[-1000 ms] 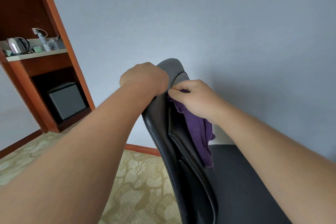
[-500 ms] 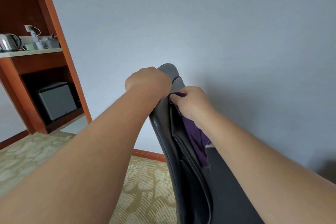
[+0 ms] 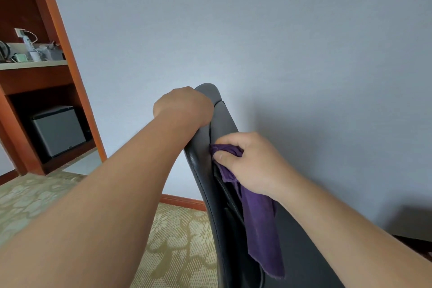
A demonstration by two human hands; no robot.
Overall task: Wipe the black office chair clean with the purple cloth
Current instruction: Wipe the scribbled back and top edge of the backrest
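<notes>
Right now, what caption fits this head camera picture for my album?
Left hand grips the black chair top while the right hand presses a purple cloth against its backrest.

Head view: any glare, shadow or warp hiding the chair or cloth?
Head view: soft even light, no glare; chair and cloth sharp; chair shadow on the wall at right; wide-angle bend tilts the shelf at left.

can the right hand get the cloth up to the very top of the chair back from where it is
Probably yes. The right hand presses the purple cloth to the chair back just below the top, with bare surface above it. The left hand grips the top edge, so it may block that side.
</notes>
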